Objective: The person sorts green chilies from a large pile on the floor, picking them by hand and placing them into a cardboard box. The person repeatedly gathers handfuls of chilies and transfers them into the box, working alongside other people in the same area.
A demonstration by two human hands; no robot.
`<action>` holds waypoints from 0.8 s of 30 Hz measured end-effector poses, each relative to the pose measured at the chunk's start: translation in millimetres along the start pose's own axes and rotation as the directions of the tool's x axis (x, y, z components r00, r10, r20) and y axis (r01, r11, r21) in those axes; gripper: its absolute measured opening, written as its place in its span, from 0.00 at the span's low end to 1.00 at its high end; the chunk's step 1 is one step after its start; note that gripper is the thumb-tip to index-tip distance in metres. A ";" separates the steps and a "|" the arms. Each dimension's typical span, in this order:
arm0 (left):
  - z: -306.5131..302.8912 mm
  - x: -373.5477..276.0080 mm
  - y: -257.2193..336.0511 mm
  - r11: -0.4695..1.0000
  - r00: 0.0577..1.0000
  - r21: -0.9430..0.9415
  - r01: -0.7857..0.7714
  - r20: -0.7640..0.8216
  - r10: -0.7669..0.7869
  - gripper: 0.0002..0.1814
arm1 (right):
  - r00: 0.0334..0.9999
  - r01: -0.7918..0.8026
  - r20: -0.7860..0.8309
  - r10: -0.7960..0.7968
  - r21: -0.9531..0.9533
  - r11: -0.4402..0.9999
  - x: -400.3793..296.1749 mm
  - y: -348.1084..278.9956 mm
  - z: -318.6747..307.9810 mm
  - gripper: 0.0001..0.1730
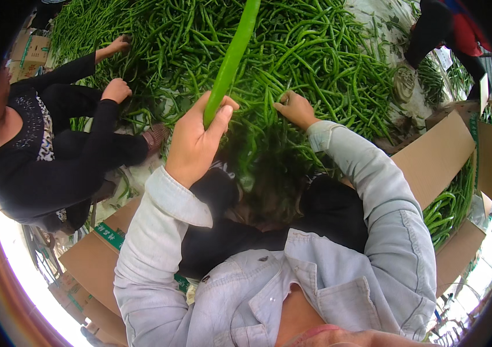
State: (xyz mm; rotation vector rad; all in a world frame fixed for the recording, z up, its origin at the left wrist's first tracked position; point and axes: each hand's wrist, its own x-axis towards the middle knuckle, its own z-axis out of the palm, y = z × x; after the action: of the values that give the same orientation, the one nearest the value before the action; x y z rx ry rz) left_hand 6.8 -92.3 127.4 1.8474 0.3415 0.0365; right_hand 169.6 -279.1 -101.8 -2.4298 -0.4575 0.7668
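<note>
A long green chili pepper stands upright in my left hand, its lower end pinched between thumb and curled fingers. The upper end runs out past the top edge of the picture. My right hand is at the near side of a large heap of green chili peppers, palm down with fingers bent. Whether a pepper is between those fingertips is hidden. More peppers lie under and around that hand, and some are blurred in the shade between my knees.
On my left a co-worker in black sits with both hands at the heap. An open cardboard box at my right holds peppers. Another cardboard flap is beside my left arm. A second person is at the upper right.
</note>
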 end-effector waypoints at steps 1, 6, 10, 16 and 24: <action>-0.2 1.7 -0.3 1.000 1.000 -0.008 0.004 -0.003 -0.004 0.11 | 1.000 0.020 -0.020 -0.020 0.002 1.000 2.1 -6.2 1.6 0.29; 0.4 4.3 -4.9 1.000 1.000 -0.012 -0.001 0.007 0.001 0.11 | 0.998 0.055 0.005 -0.056 -0.211 0.976 12.2 -21.6 14.9 0.32; -3.1 3.0 -5.5 1.000 1.000 0.028 -0.009 -0.016 0.010 0.11 | 0.997 0.072 0.016 -0.071 -0.125 0.990 16.8 -16.1 28.4 0.32; -15.2 -6.0 -22.2 0.994 1.000 -0.110 0.014 -0.025 -0.017 0.11 | 0.959 -0.214 0.257 0.123 0.366 0.906 -7.6 -15.9 -22.4 0.25; -12.7 -10.6 -28.5 0.957 0.977 -0.219 0.191 0.134 -0.165 0.18 | 0.914 -0.324 0.394 -0.103 0.857 0.400 -94.8 -101.6 -59.3 0.26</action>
State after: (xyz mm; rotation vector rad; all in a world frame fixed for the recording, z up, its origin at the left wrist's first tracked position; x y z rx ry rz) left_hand -11.9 -75.7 106.0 1.5750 0.4050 -0.1482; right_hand 116.4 -265.8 39.0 -1.2261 0.0553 1.1770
